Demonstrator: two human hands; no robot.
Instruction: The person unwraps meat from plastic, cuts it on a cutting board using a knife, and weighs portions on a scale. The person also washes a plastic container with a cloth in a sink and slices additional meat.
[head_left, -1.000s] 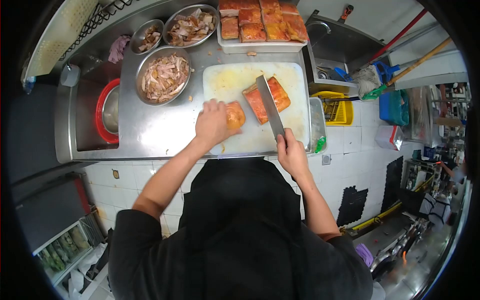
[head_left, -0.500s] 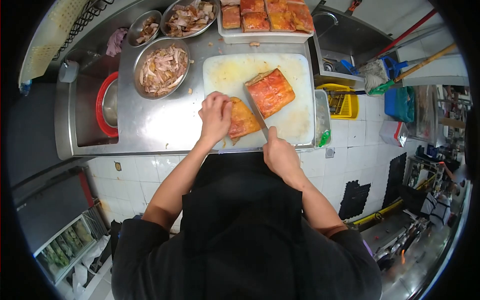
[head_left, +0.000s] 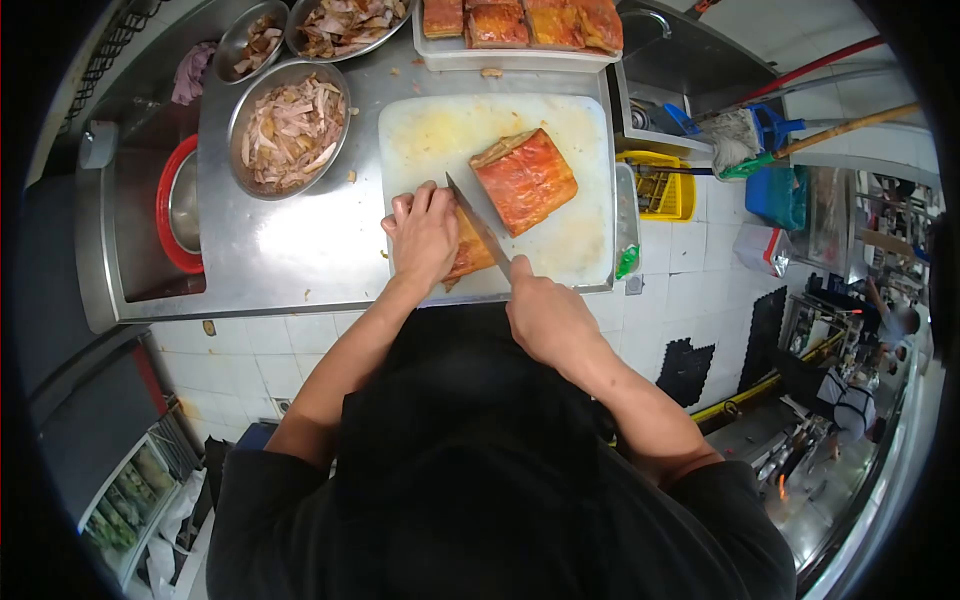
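My right hand (head_left: 548, 312) is closed round the handle of a knife (head_left: 482, 228), whose long blade points up and left across the smaller piece of roast pork (head_left: 472, 258). With curled fingers, my left hand (head_left: 424, 236) grips that piece from the left, its fingertips close to the blade and covering much of the meat. A larger block of roast pork (head_left: 526, 186) with reddish crackled skin sits just right of the blade. Both pieces lie on a white cutting board (head_left: 575, 260).
A white tray (head_left: 520, 62) of roast pork stands behind the board. Metal bowls of sliced meat, including a large bowl (head_left: 235, 150), are at the left. Farther left, a red basin (head_left: 165, 215) sits in a sink. A yellow basket (head_left: 680, 200) and mop handles are at right.
The knife has shifted from the gap between the pieces to over the smaller one. My left hand has moved farther across that piece. The whole view has shifted a little.
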